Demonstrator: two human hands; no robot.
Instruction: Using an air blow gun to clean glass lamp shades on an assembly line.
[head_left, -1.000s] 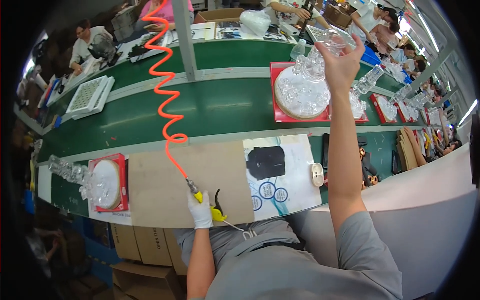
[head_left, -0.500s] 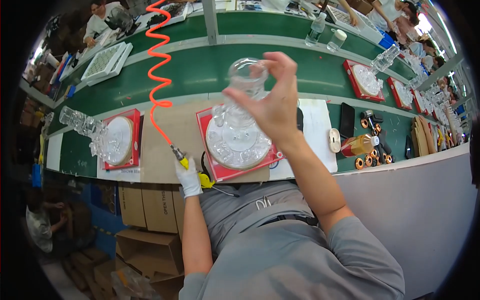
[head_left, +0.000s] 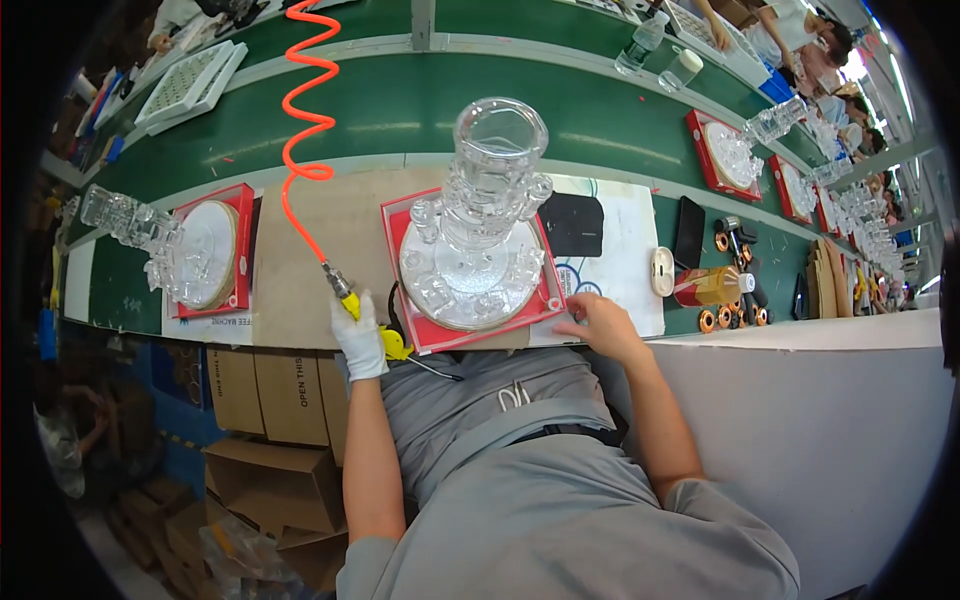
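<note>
Gloved fingers (head_left: pixel 367 310) of the left hand (head_left: pixel 361 344) are wrapped around a yellow air gun (head_left: pixel 397 346), at eight o'clock from a red tray (head_left: pixel 390 225) by which the clock face is centred here. The gun's thin nozzle (head_left: pixel 437 371) is aimed towards four o'clock, and its back end is joined by a metal fitting (head_left: pixel 335 277) to a coiled orange hose (head_left: pixel 306 100) that is led up past eleven. At four o'clock the bare right hand (head_left: pixel 606 325) is held low by the tray's near corner, its fingers loosely bent and the thumb parted from them; whether the corner is touched cannot be told. At the centre, a tall clear vessel (head_left: pixel 490 185) is stood upright over a round white disc (head_left: pixel 475 272), which is set in the tray. The tray is laid across a brown cardboard sheet (head_left: pixel 345 225) and partly over a white board (head_left: pixel 628 225). At nine o'clock a second clear vessel (head_left: pixel 130 220) is placed on its own disc and tray. Towards three, a small white case (head_left: pixel 662 272), a black phone (head_left: pixel 690 232), a bottle of amber liquid (head_left: pixel 706 288) and copper-coloured rings (head_left: pixel 707 321) are gathered. More trays (head_left: pixel 727 156) are lined up from two o'clock outward along the green bench (head_left: pixel 360 125).
</note>
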